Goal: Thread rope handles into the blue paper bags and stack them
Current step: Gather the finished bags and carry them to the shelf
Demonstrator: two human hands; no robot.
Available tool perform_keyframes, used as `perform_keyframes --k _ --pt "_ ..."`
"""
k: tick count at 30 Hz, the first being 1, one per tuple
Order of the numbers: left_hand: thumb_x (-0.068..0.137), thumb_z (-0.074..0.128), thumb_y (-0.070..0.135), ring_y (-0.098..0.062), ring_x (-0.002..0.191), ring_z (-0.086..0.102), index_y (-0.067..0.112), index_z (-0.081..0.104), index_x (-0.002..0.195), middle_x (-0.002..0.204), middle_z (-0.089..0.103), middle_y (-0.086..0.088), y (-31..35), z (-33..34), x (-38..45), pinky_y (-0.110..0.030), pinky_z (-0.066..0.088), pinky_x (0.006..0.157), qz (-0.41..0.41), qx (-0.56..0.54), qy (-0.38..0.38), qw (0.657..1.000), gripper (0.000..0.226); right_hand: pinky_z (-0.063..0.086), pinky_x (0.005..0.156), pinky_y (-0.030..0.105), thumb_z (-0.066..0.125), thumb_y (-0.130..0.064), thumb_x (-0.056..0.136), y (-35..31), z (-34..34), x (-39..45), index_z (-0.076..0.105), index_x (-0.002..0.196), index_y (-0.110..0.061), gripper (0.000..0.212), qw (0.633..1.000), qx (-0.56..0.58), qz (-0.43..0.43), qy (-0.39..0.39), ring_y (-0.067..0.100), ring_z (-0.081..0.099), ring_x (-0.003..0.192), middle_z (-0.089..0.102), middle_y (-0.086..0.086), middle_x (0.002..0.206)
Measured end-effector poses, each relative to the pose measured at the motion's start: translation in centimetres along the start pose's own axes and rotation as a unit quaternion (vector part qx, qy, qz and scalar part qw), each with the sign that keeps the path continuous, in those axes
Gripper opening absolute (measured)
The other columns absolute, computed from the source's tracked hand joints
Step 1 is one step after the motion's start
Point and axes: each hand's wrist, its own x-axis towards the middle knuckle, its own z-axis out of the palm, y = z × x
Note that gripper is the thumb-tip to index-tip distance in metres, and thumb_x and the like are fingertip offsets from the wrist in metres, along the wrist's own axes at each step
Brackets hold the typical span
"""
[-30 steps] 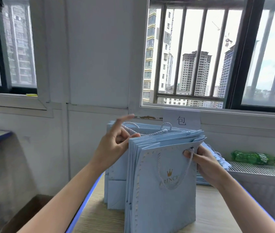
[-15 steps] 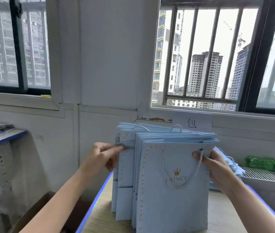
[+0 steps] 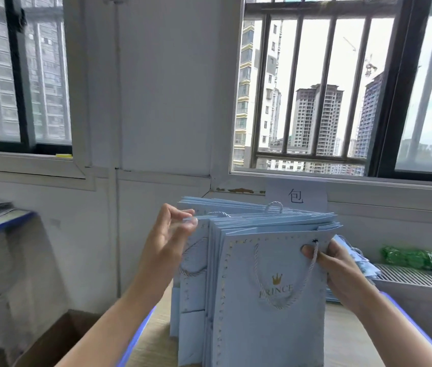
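Blue paper bags [image 3: 267, 300] stand upright in a packed row on the bench [image 3: 156, 340], the front one showing a gold crown and a looped rope handle [image 3: 286, 282]. The right hand [image 3: 341, 274] holds as before, pinching that handle against the front bag's upper right corner. The left hand [image 3: 167, 242], half a second ago lower beside the row's left side, has risen to the rear bags' top left edge, thumb and fingertips pinched on it.

bags [image 3: 267, 313] upright on surface [image 3: 156, 337] | paper sign [image 3: 296, 195] behind bags, on sill | bottle [image 3: 413, 258] right | cardboard box [image 3: 58, 337] left, below surface
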Motion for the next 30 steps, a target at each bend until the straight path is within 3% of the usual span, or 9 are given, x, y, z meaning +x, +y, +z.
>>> perform_keyframes --k 4,7,9,13,18,22,26,28,30 --pt "0.083 0.066 0.034 -0.002 0.089 0.066 0.022 0.058 0.063 0.102 0.071 -0.001 1.3 0.2 1.0 -0.035 0.052 0.090 -0.054 -0.136 0.003 0.989 0.025 0.053 0.056 0.021 0.092 -0.042 0.031 0.1 -0.2 0.0 0.063 0.100 -0.011 0.081 1.000 0.009 0.004 -0.009 0.012 0.070 0.075 0.074 0.000 0.086" --pt "0.080 0.064 0.010 -0.023 0.106 0.065 0.018 0.065 0.053 0.102 0.073 -0.008 1.2 0.8 1.8 -0.048 0.044 0.101 -0.085 -0.147 -0.014 0.985 0.028 0.053 0.059 0.021 0.091 -0.036 0.038 0.1 -0.3 -0.1 0.064 0.101 -0.012 0.073 1.000 0.013 0.008 -0.025 0.016 0.069 0.079 0.074 0.001 0.089" --pt "0.075 0.058 0.001 -0.027 0.106 0.064 0.016 0.065 0.045 0.105 0.071 -0.013 1.3 1.1 1.9 -0.043 0.051 0.093 -0.106 -0.182 -0.045 0.977 0.034 0.053 0.060 0.022 0.092 -0.040 0.036 0.2 -0.4 -0.1 0.065 0.100 -0.013 0.074 1.000 0.014 0.005 -0.027 0.017 0.069 0.081 0.074 0.002 0.091" --pt "0.059 0.047 0.015 -0.028 0.089 0.060 0.006 0.050 0.056 0.105 0.067 -0.021 1.2 1.4 2.2 -0.034 0.047 0.071 -0.123 -0.146 -0.121 0.974 0.010 0.053 0.061 0.022 0.086 -0.026 0.049 0.1 -0.7 -0.1 0.065 0.101 -0.013 0.057 0.999 0.019 0.010 -0.036 0.016 0.069 0.082 0.073 0.002 0.092" --pt "0.086 0.034 0.071 -0.014 0.096 0.067 0.028 0.072 0.098 0.102 0.072 0.004 -0.4 -0.2 2.0 -0.025 0.049 0.080 -0.168 -0.047 -0.220 0.960 0.059 0.054 0.061 0.023 0.092 -0.044 0.032 0.4 -0.7 0.1 0.067 0.100 -0.014 0.078 1.000 0.010 0.008 -0.023 0.018 0.069 0.083 0.073 0.006 0.096" --pt "0.050 0.013 0.098 -0.012 0.107 0.065 0.036 0.056 0.124 0.115 0.070 0.004 -2.6 -2.4 1.1 -0.018 0.053 0.076 -0.251 0.009 -0.310 0.917 0.107 0.054 0.062 0.025 0.091 -0.053 0.026 0.5 -0.6 0.3 0.064 0.104 -0.011 0.092 1.000 -0.001 0.009 -0.007 0.019 0.070 0.085 0.073 0.007 0.098" --pt "0.027 0.039 0.101 -0.012 0.077 0.072 0.023 0.067 0.098 0.082 0.075 0.000 -3.6 -1.9 0.9 -0.026 0.053 0.066 -0.229 0.022 -0.197 0.953 0.110 0.054 0.064 0.026 0.091 -0.053 0.029 0.6 -0.4 0.4 0.065 0.107 -0.011 0.092 1.000 -0.009 0.010 -0.002 0.021 0.069 0.088 0.072 0.009 0.103" --pt "0.045 0.064 0.079 -0.020 0.077 0.071 0.017 0.071 0.082 0.076 0.074 -0.001 -4.2 -1.3 0.8 -0.036 0.054 0.073 -0.109 0.036 -0.077 0.990 0.072 0.055 0.063 0.026 0.091 -0.052 0.027 0.7 -0.4 0.4 0.065 0.105 -0.012 0.092 1.000 -0.008 0.012 0.003 0.021 0.070 0.087 0.072 0.009 0.102" --pt "0.068 0.063 0.053 -0.021 0.086 0.067 0.018 0.068 0.084 0.084 0.072 0.002 -4.1 -1.1 0.4 -0.027 0.051 0.078 0.024 0.064 0.034 0.997 0.039 0.055 0.063 0.026 0.092 -0.053 0.026 0.7 -0.3 0.5 0.066 0.104 -0.012 0.091 1.000 -0.010 0.013 0.008 0.021 0.070 0.086 0.072 0.008 0.100"
